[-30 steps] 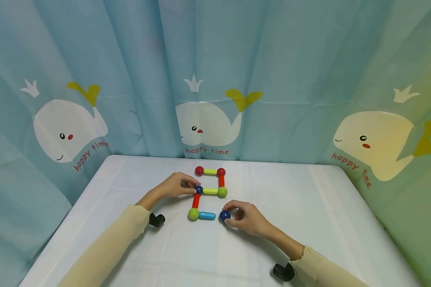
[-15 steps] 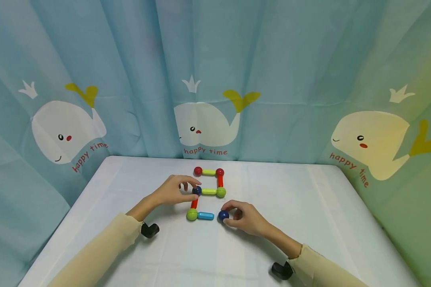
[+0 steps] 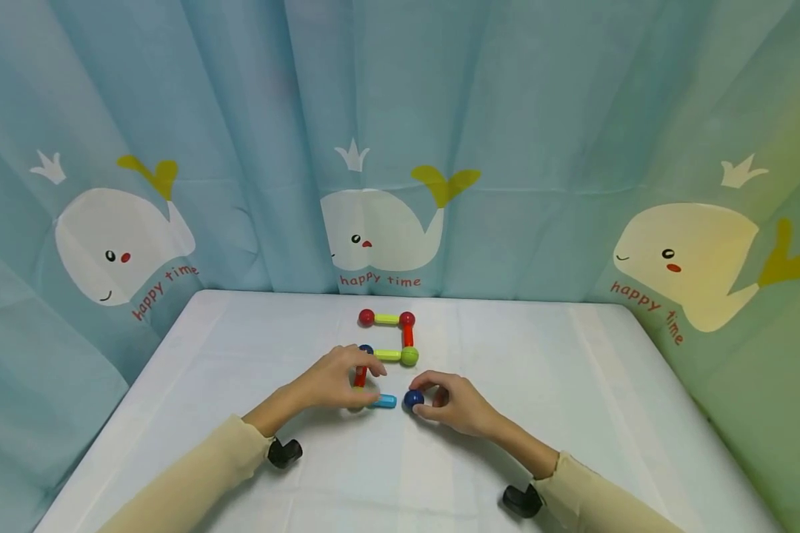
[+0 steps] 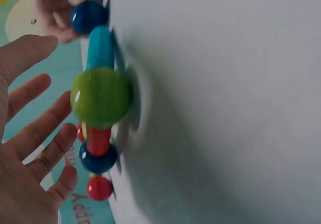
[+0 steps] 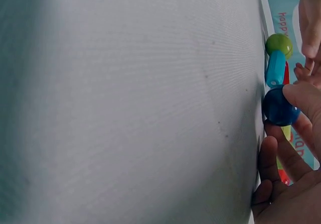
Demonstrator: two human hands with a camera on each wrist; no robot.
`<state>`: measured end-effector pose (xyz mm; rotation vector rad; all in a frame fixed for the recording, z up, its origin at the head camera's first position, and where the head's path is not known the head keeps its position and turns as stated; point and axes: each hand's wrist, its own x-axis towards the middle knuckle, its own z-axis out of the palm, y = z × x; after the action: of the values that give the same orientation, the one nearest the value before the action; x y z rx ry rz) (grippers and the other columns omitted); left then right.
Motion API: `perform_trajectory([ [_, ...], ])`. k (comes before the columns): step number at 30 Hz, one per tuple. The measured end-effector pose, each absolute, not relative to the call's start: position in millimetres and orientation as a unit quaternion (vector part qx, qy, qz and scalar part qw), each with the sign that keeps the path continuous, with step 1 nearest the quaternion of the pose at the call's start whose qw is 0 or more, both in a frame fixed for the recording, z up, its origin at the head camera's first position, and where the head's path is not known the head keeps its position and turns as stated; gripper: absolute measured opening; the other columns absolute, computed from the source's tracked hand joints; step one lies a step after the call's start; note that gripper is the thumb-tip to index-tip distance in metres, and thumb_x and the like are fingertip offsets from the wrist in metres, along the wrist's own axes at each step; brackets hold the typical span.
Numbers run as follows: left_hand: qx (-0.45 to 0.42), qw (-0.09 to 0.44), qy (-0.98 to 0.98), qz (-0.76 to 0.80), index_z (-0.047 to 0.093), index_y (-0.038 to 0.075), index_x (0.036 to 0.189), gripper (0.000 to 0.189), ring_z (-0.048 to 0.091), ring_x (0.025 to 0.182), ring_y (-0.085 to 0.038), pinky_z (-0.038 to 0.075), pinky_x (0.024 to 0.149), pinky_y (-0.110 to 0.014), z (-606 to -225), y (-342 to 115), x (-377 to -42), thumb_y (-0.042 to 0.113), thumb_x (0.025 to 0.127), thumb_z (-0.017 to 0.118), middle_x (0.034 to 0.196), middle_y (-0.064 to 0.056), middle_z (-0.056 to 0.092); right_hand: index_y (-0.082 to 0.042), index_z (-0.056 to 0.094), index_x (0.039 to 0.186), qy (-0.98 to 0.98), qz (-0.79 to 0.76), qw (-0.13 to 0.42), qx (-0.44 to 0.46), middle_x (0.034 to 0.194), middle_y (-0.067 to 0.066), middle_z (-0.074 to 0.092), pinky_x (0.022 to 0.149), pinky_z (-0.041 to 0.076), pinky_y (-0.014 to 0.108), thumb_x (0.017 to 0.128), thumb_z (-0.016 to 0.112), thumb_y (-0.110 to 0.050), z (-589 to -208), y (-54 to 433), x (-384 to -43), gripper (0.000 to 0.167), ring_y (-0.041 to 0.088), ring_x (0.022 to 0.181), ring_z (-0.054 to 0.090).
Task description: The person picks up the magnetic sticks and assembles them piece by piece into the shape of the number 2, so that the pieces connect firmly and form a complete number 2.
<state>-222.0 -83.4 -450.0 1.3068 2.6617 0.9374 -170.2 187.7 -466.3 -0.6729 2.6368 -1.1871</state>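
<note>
My right hand pinches a dark blue ball between thumb and fingers, down on the table. Just left of that ball lies a light blue stick, its far end joined to a green ball. Over this corner hovers my left hand, fingers spread and holding nothing; in the head view it mostly hides the green ball. From there a red stick leads up to another blue ball. A yellow-green stick connects that one to a second green ball.
Farther back, a red stick rises to a red ball, then a yellow-green stick and another red ball. A white cloth covers the table. Behind it hangs a whale-print curtain.
My left hand has let go of the upper blue ball and come down toward the lower green ball, its fingers opening. The right hand stays at its blue ball.
</note>
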Motion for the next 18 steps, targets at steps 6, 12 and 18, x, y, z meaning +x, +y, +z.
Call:
perform_trajectory([
  [6,0.428,0.013,0.866,0.257,0.068,0.024,0.102,0.031,0.054,0.086,-0.012,0.040,0.077,-0.026,-454,-75,-214,0.041,0.077,0.074,0.096,0.013,0.069,-0.025,0.063,0.111,0.886,-0.399,0.085,-0.221,0.101,-0.007,0.064,0.060,0.046,0.022,0.084,0.071,-0.030,-467,187,-170,0.029,0.013,0.070,0.053],
  [12,0.429,0.005,0.874,0.229,0.068,0.030,0.096,0.027,0.051,0.083,-0.007,0.035,0.074,-0.024,-460,-70,-213,0.042,0.074,0.077,0.086,0.019,0.067,-0.025,0.063,0.111,0.886,-0.401,0.085,-0.218,0.101,-0.007,0.064,0.060,0.046,0.022,0.083,0.071,-0.031,-468,187,-170,0.029,0.013,0.070,0.052],
  [18,0.420,-0.002,0.881,0.218,0.068,0.034,0.091,0.021,0.042,0.079,-0.004,0.032,0.072,-0.024,-464,-67,-212,0.042,0.074,0.077,0.081,0.023,0.064,-0.025,0.063,0.111,0.886,-0.400,0.079,-0.219,0.100,-0.008,0.063,0.060,0.046,0.022,0.083,0.072,-0.032,-469,186,-170,0.030,0.012,0.069,0.053],
])
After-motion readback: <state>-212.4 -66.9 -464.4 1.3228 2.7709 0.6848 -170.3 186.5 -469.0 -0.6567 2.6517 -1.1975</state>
